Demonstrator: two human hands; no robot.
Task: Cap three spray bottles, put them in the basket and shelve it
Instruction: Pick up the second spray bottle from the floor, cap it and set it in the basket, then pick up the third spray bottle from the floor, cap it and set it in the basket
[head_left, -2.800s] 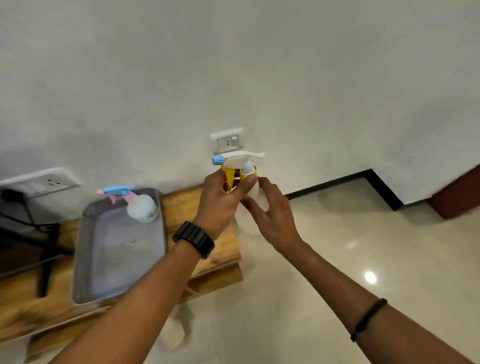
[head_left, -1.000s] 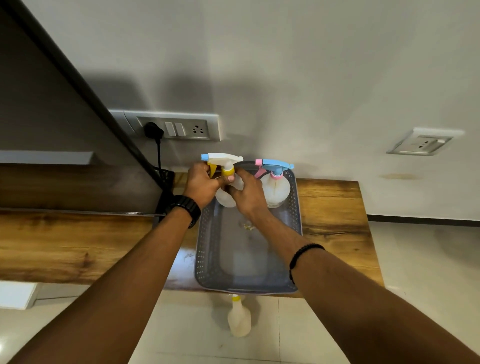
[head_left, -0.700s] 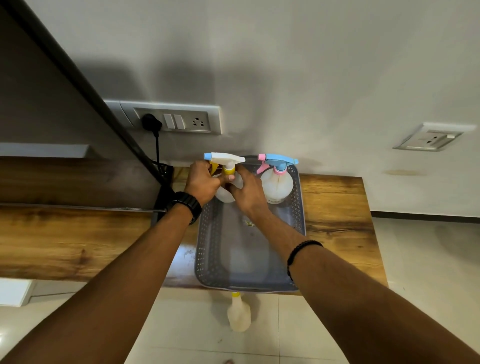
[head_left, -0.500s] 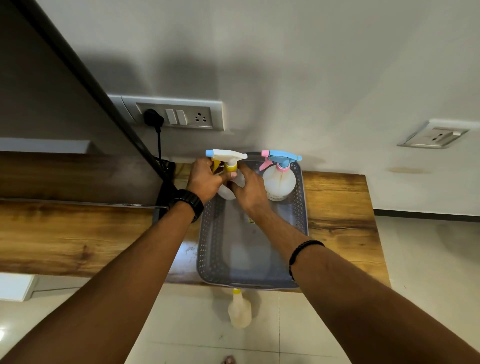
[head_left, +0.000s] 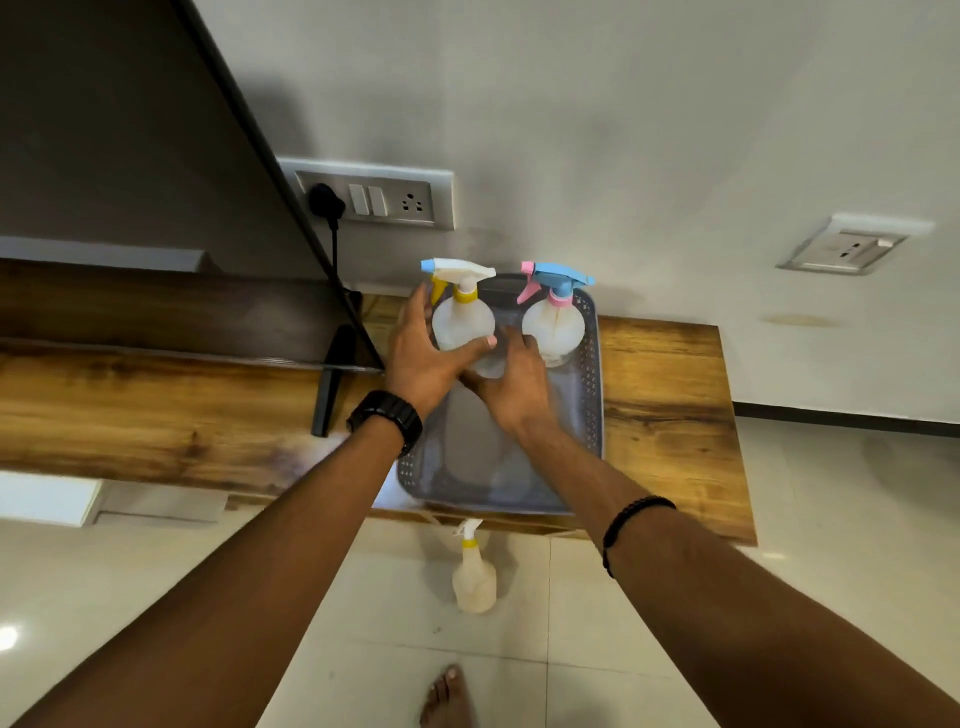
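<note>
Two capped spray bottles stood upright at far end of grey basket (head_left: 589, 415), basket on wooden desk (head_left: 665, 395). White-and-yellow-topped bottle (head_left: 462, 322) at far-left corner of basket, blue-and-pink-topped bottle (head_left: 553, 325) at far-right corner. My left hand (head_left: 423, 364) cupped around white-topped bottle, thumb across its front. My right hand (head_left: 511, 382) curled at same bottle's base, fingers blurred. Third bottle (head_left: 474, 577), yellow collar, no trigger head, stood on floor just below basket's near edge.
</note>
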